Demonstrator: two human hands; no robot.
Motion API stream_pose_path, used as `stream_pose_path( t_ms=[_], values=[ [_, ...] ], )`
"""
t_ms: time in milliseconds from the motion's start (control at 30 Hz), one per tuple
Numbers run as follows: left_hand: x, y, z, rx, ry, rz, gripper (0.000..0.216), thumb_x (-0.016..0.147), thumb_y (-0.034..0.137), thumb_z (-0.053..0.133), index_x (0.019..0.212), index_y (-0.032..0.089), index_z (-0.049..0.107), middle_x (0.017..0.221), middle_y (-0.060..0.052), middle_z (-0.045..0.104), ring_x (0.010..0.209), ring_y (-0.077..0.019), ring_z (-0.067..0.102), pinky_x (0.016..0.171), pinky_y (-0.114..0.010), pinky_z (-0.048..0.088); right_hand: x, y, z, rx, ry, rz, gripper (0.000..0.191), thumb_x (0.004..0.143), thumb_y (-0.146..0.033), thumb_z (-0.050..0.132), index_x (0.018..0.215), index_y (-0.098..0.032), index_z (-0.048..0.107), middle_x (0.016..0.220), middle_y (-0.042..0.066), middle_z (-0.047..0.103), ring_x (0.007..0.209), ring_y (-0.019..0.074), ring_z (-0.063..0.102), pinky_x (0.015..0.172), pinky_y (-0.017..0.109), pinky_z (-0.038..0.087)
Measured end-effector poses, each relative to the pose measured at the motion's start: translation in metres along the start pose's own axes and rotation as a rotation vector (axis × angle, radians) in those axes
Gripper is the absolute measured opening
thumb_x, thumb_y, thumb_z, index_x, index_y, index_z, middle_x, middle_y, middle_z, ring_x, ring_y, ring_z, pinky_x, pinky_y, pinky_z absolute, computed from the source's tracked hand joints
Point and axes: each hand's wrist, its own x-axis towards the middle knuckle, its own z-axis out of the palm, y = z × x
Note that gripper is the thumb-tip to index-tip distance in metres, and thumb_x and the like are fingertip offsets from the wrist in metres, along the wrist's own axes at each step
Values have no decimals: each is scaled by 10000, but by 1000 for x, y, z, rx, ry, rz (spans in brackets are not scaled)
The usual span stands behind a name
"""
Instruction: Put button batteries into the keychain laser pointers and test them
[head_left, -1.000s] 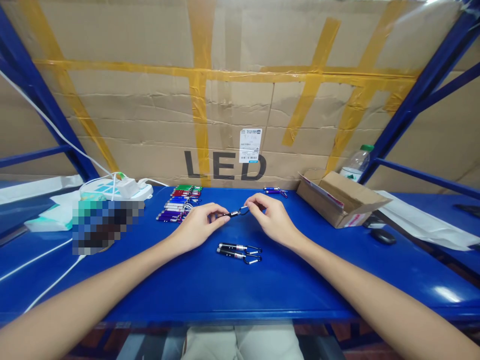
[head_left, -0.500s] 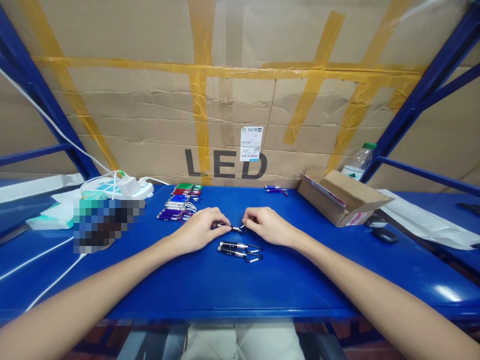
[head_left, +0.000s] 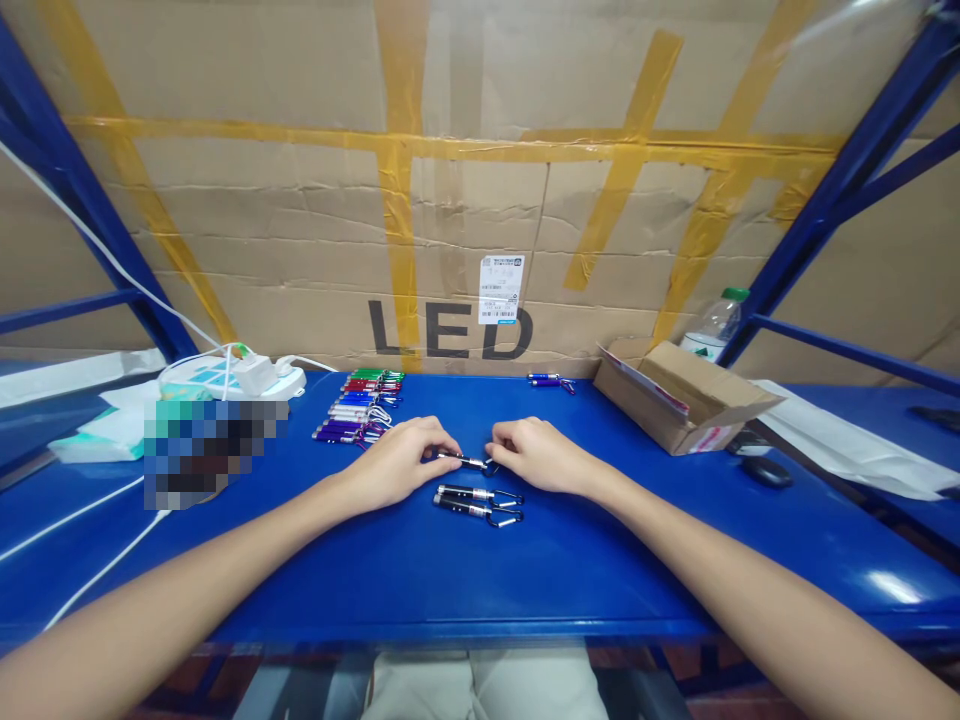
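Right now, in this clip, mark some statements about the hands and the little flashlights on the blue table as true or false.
1. Both hands hold one small black flashlight between them. True: the left hand grips its body and the right hand its clip end.
2. Two more black flashlights lie on the blue table just in front of the hands. True.
3. The row of coloured flashlights lies to the right of the right hand. False: it lies behind the left hand, toward the left.
4. The open cardboard box stands at the left edge of the table. False: it stands on the right, near a plastic bottle.
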Motion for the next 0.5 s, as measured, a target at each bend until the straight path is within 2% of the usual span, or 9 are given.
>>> stream_pose_path(
  t_ms=[200, 500],
  values=[
    [0, 5, -2, 41, -48, -37, 224, 1013, 389, 661, 1083, 238, 812, 1032, -58, 739, 941, -239, 683, 841, -347, 518, 0, 1, -4, -86, -4, 21, 322, 1036, -274, 599, 717, -226, 614, 771, 55, 734, 704, 213, 660, 609, 311, 281],
    [0, 4, -3, 5, -50, -26, 254, 1007, 433, 670, 1058, 238, 825, 998, -58, 738, 902, -230, 672, 800, -332, 511, -3, -4, -10, -250, -13, 63, 346, 1024, -305, 611, 690, -218, 639, 797, 96, 749, 735, 249, 692, 595, 325, 260]
  ],
)
